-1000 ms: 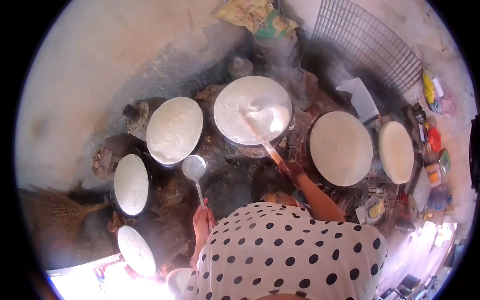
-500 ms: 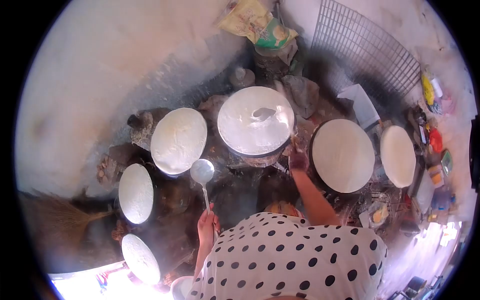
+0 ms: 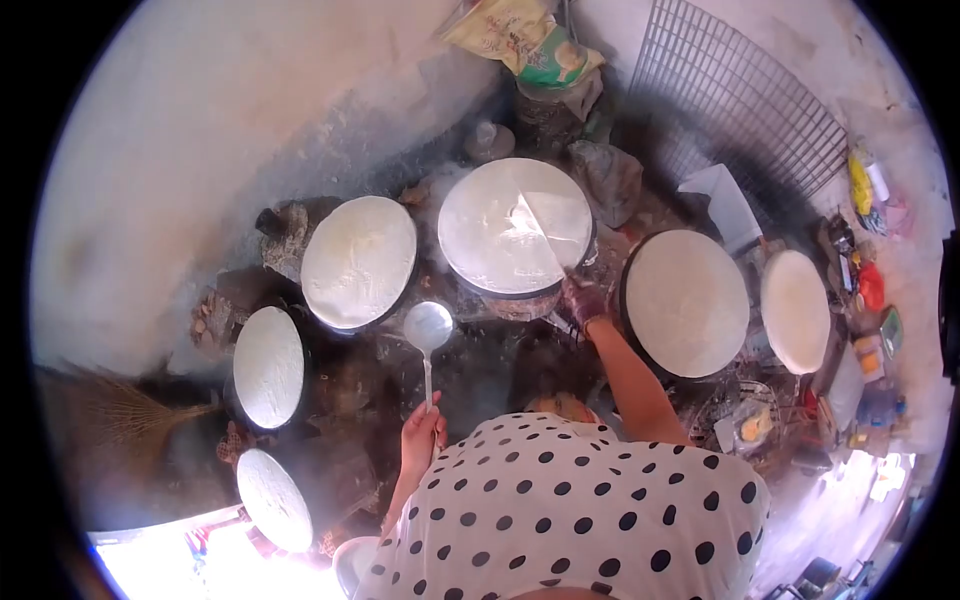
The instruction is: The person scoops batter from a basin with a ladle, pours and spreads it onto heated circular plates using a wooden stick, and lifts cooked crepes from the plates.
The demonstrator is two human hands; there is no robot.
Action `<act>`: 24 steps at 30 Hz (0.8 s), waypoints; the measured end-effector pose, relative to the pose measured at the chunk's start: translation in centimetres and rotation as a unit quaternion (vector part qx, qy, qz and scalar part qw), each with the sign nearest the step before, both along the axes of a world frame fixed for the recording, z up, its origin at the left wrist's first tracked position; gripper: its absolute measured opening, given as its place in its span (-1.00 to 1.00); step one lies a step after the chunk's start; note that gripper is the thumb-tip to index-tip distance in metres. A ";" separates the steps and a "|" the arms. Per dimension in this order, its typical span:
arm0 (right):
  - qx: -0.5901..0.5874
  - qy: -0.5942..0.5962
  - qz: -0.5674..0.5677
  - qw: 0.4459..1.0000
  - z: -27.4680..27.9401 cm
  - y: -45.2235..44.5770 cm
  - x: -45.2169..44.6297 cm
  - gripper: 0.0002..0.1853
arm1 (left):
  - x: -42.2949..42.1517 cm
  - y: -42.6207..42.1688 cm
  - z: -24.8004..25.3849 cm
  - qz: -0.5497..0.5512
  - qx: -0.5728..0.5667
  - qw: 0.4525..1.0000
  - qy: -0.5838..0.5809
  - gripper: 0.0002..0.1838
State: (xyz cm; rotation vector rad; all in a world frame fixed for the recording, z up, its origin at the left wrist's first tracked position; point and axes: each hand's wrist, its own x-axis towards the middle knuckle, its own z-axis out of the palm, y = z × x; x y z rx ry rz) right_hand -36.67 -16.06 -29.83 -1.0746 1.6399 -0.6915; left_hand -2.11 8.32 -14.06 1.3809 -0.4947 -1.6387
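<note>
My left hand point(image 3: 423, 432) is wrapped round the handle of a metal ladle point(image 3: 429, 327), whose bowl is raised in front of me. My right hand point(image 3: 586, 303), which looks gloved, grips a thin spreader point(image 3: 541, 232) at the near right edge of the middle round griddle point(image 3: 470, 232). The spreader's narrow blade lies slantwise over the white, wet-looking layer on that griddle. To the left is a tilted-looking round griddle point(image 3: 360, 262) coated in white. On the right, beside my forearm, a larger round disc point(image 3: 687, 304) has a smooth pale top.
More pale discs stand around me: one at the far right point(image 3: 796, 312) and two at left, upper point(image 3: 268, 367) and lower point(image 3: 275, 499). A wire rack point(image 3: 740, 95) leans on the back wall, near a yellow-green bag point(image 3: 530, 45). A straw broom point(image 3: 130, 415) lies left.
The spreader has swept across the middle griddle, and the dark gap in its white layer is gone. My right hand has shifted slightly left; the ladle has moved right and up.
</note>
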 end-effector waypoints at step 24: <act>-0.166 0.309 0.061 0.934 0.2 6.3 1.3 -0.59 | -10.6 -24.7 -5.5 -0.086 -0.018 0.987 -0.138 -0.68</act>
